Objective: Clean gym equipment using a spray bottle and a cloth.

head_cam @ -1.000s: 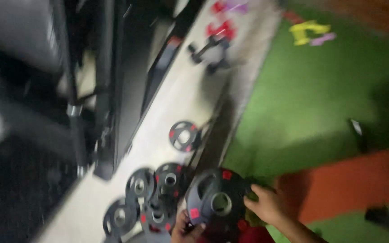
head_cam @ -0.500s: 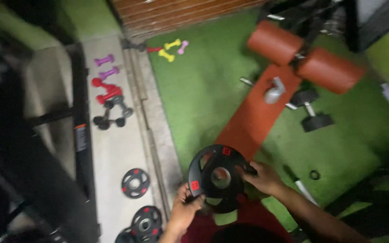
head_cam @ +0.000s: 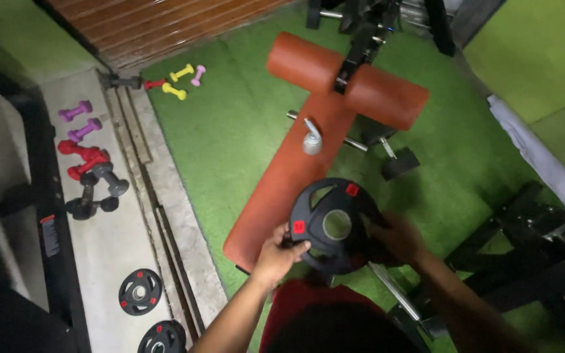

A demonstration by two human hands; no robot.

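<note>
I hold a black round weight plate (head_cam: pixel 335 225) with red square marks and a centre hole in front of me, above the end of an orange padded bench (head_cam: pixel 295 170). My left hand (head_cam: pixel 281 252) grips its lower left rim. My right hand (head_cam: pixel 397 238) holds its right rim, partly in shadow. A metal bar (head_cam: pixel 393 297) runs below the plate toward the lower right.
Two more black plates (head_cam: pixel 140 291) lie on the pale concrete strip at lower left. Purple, red and black dumbbells (head_cam: pixel 89 153) sit further up the strip, yellow and pink ones (head_cam: pixel 181 75) on the green turf. A dark machine frame (head_cam: pixel 537 255) stands at right.
My view has swung right from the concrete strip to the orange bench. Both hands have carried the plate along, and it now hangs over the bench's near end.
</note>
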